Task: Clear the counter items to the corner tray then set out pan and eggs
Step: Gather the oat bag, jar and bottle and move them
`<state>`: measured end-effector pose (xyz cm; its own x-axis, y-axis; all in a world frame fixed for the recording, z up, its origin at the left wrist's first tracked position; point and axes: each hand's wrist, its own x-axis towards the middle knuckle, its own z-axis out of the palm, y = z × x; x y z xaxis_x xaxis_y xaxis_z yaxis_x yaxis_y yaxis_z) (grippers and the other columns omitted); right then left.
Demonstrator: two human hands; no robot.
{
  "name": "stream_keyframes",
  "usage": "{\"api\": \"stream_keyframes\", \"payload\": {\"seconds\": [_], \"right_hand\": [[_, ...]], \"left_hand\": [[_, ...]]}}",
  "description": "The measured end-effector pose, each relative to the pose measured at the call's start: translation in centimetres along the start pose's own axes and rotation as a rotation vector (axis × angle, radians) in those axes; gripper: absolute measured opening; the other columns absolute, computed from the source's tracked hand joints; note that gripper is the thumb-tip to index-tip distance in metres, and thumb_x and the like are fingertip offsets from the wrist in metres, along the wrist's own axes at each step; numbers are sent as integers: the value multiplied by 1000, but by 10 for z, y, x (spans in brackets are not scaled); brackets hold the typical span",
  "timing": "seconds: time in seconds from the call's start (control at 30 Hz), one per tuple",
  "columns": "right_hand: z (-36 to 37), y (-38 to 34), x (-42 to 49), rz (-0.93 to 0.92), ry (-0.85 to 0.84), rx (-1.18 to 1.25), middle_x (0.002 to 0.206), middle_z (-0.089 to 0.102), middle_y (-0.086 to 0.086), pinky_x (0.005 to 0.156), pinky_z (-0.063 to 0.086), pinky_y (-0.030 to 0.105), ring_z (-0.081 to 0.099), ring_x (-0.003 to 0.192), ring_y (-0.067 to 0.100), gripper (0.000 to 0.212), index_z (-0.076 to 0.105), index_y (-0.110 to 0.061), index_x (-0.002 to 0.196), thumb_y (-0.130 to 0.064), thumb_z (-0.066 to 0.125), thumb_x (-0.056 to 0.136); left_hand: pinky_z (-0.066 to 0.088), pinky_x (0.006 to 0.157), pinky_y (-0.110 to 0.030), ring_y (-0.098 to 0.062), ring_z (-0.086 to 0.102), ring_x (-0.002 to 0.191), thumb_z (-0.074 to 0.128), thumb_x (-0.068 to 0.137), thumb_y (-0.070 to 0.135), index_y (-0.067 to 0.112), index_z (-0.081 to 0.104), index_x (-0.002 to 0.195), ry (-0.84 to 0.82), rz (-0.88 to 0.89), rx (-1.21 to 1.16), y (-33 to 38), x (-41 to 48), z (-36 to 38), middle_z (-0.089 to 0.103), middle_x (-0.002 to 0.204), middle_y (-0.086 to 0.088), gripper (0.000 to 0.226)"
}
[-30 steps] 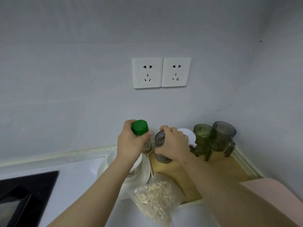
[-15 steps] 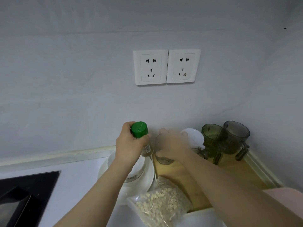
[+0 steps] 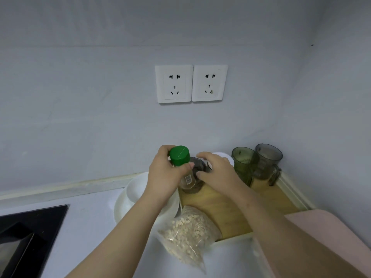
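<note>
A: Head camera, what lies nearest?
B: Bag of oats [image 3: 188,235], at the wooden tray's [image 3: 230,213] near left corner.
A: Hands?
B: Left hand [image 3: 165,178] clasps the green-capped bottle [image 3: 179,155], tilted, over the tray's far left edge. Right hand [image 3: 218,173] is loose, fingers spread, holding nothing, just right of a dark glass [image 3: 198,167] on the tray; whether they touch, I cannot tell.
A: Farther?
B: Green mug [image 3: 242,163] and grey mug [image 3: 268,157] at the tray's far right; sockets [image 3: 190,83] on the wall.
</note>
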<state>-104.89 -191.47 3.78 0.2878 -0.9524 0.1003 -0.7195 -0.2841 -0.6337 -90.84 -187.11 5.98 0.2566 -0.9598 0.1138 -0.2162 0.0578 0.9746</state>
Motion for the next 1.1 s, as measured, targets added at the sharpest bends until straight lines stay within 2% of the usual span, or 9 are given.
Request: {"api": "stream_keyframes", "payload": {"seconds": [0.07,0.17,0.2,0.27,0.4,0.53,0.7,0.87,1.1], "right_hand": [[-5,-2,-24,9,-127,154,114,63,-10,95,48,38,56,111,18,49,53,-40,116,-30,67,71],[-10,-1,-50,89,-146,254,88,63,-20,72,47,10,61,86,0,33,52,-42,85,-20,73,72],[-12,0,-56,102,-94,239,80,61,-20,62,43,7,59,77,-2,30,51,-40,80,-20,73,73],[-16,1,-65,141,-14,173,71,58,-16,55,41,13,56,67,1,23,52,-34,78,-21,71,72],[-16,10,-76,298,46,139,78,59,-10,69,46,27,58,78,14,22,57,-27,91,-23,71,74],[-4,29,-87,444,52,73,88,55,-4,70,39,23,51,81,14,38,58,-14,105,-21,75,72],[5,37,-87,479,97,62,90,53,-2,72,38,25,50,85,17,40,54,-12,107,-19,74,73],[3,32,-82,500,21,15,96,53,0,73,45,30,52,90,20,48,46,-16,115,-16,69,73],[-1,29,-84,491,-122,-102,96,52,-2,68,42,29,53,92,19,38,46,-21,104,-19,66,72]], "left_hand": [[54,81,-36,-19,62,92,80,58,26,28,54,93,-48,1,28,7,-9,9,59,108,-6,44],[55,81,-41,-25,62,95,79,56,26,27,55,93,-148,-20,65,11,-22,23,56,114,-12,44],[55,79,-41,-25,62,95,81,60,22,27,55,92,-202,-20,79,11,-27,27,57,113,-11,42],[54,84,-43,-22,60,98,81,62,22,25,58,99,-286,18,120,10,-37,35,57,110,-6,44],[48,91,-36,-19,57,100,74,77,25,20,49,124,-223,113,225,7,-49,43,52,106,3,53],[47,82,-29,-20,62,93,61,88,32,18,51,121,-143,77,227,-1,-54,38,60,106,-1,37],[39,78,-23,-18,57,89,57,90,29,16,54,117,-112,42,217,-10,-57,31,55,97,2,30],[38,76,-23,-21,59,90,57,91,27,19,45,127,-111,0,209,-13,-55,27,54,103,0,39],[42,81,-30,-19,53,88,46,94,13,19,40,132,-98,-1,234,-16,-53,22,52,102,4,38]]}}
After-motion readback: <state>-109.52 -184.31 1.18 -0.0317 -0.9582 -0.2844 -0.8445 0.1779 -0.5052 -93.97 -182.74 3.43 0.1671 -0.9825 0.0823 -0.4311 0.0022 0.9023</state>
